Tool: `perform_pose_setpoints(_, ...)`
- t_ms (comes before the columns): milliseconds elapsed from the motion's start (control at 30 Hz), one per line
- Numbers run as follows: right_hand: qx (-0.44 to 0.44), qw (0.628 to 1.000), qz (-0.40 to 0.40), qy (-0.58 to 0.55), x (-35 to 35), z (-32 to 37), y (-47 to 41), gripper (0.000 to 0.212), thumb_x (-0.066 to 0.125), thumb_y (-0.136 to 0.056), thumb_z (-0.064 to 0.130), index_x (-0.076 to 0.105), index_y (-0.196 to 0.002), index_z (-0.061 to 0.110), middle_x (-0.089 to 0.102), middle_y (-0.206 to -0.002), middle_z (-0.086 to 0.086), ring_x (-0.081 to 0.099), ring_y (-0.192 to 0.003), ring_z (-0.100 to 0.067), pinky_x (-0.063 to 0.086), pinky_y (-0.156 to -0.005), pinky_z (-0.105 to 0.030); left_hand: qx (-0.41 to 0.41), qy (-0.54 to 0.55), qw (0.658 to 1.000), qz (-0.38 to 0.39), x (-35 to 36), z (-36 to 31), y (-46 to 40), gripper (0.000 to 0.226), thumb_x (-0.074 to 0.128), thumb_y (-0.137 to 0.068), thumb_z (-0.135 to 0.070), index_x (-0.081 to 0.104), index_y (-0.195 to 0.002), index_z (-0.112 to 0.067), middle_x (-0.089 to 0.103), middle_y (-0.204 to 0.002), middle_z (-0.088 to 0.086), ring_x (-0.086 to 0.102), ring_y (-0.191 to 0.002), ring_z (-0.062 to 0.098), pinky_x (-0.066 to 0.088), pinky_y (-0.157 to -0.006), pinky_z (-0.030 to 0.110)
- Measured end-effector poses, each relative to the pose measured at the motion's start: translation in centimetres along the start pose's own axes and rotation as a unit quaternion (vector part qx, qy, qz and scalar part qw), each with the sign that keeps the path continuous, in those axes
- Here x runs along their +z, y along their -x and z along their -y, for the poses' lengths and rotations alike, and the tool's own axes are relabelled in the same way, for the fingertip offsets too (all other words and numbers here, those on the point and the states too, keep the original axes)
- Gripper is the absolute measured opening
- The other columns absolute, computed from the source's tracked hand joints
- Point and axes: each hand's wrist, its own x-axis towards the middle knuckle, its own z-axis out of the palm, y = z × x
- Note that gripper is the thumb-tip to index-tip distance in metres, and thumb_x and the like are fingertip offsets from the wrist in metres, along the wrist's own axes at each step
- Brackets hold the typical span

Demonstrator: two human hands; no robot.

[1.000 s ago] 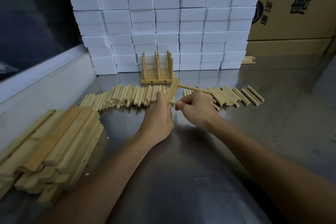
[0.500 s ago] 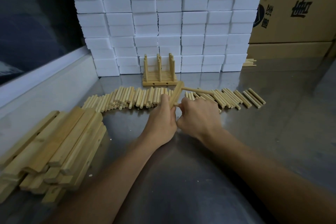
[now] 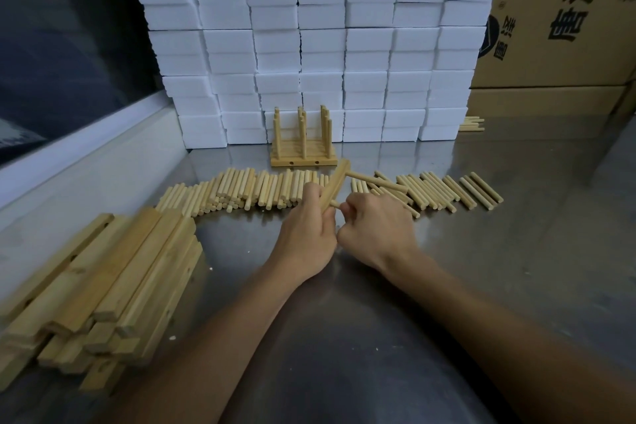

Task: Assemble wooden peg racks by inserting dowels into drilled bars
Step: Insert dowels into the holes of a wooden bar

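Misalignment was the likeliest fault here. At frame centre the left hand gripped a drilled bar, one dowel already seated near its far end, while the right hand pinched a second dowel at the bar's near end. Pushed in crooked, it could jam. Loose dowels lay on the surface just beyond.

Dim indoor light from above; white blocks are the brightest area, the left window is dark. Steel table shows soft glare and hazy reflections, shadow under the forearms. Wide-angle bending at edges; near bars and lower corners are soft.
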Motion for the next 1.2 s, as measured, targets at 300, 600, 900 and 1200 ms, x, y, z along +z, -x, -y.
perform_pose_setpoints(300, -0.090, 0.987, -0.110, 0.069, 0.6, 0.4, 0.5, 0.028, 0.049, -0.090, 0.030, 0.065, -0.072, 0.016, 0.058, -0.063, 0.003, 0.054, -0.057, -0.023, 0.034, -0.059, -0.030, -0.138, 0.191, 0.970, -0.056, 0.3, 1.0, -1.0, 0.015, 0.045, -0.104, -0.026, 0.053, -0.115, -0.030, 0.060, -0.082, -0.004, 0.049, -0.060, 0.010, 0.038, -0.062, 0.031)
perform_pose_setpoints(600, -0.154, 0.950, -0.266, -0.046, 0.3, -0.1, 0.0, 0.020, 0.060, -0.083, 0.010, 0.069, -0.101, 0.011, 0.065, -0.107, -0.003, 0.061, -0.097, -0.020, 0.041, -0.079, -0.039, -0.265, 0.350, 0.891, -0.115, -0.8, 1.5, -1.5, 0.023, 0.040, -0.106, -0.023, 0.057, -0.099, -0.009, 0.053, -0.071, 0.003, 0.042, -0.039, 0.006, 0.028, -0.033, 0.019)
perform_pose_setpoints(900, -0.029, 0.993, -0.116, 0.009, 0.4, -2.4, -0.6, 0.024, 0.059, -0.088, 0.019, 0.061, -0.112, 0.019, 0.059, -0.111, 0.000, 0.054, -0.104, -0.020, 0.038, -0.092, -0.037, -0.311, 0.488, 0.808, -0.113, -2.1, 1.6, -1.7, 0.022, 0.038, -0.107, -0.020, 0.053, -0.110, -0.004, 0.051, -0.073, 0.008, 0.048, -0.042, 0.012, 0.030, -0.032, 0.020)
perform_pose_setpoints(1200, 0.079, 0.985, 0.033, 0.150, 0.8, -4.4, -1.2, 0.038, 0.042, -0.095, 0.048, 0.063, -0.118, 0.026, 0.056, -0.132, -0.001, 0.046, -0.125, -0.025, 0.029, -0.103, -0.049, -0.327, 0.608, 0.718, -0.093, -3.2, 1.8, -1.5, 0.024, 0.034, -0.107, -0.021, 0.051, -0.106, -0.003, 0.050, -0.073, 0.009, 0.049, -0.048, 0.013, 0.036, -0.038, 0.019)
